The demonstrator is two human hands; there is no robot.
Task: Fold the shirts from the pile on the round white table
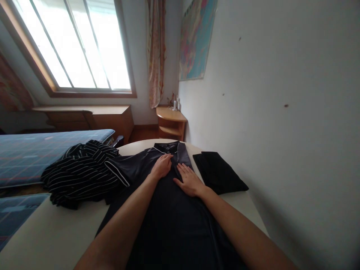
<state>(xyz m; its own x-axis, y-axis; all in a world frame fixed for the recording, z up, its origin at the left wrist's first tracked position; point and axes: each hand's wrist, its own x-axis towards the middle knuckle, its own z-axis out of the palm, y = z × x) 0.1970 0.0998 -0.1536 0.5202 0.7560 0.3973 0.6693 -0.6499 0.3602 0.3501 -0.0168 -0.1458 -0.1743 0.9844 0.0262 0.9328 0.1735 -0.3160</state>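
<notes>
A dark polo shirt [168, 213] lies spread on the cream table [81, 225], its collar at the far end. White piping edges the collar and the left-side sleeve. My left hand [162, 166] rests on the shirt just below the collar, fingers extended against the cloth. Beside it, my right hand [189, 180] lies flat with its fingers slightly apart, pressing on the right side of the chest. The sleeve on that side does not show; a lighter grey strip of fabric lies near the collar there. Neither hand grips the fabric.
A crumpled black-and-white striped garment [84, 172] sits at the table's left, touching the sleeve. Folded black cloth [218, 170] lies on the right near the white wall [295, 150]. Beyond are a plaid-covered bed [53, 153], a wooden desk [109, 109] and a corner shelf [171, 113].
</notes>
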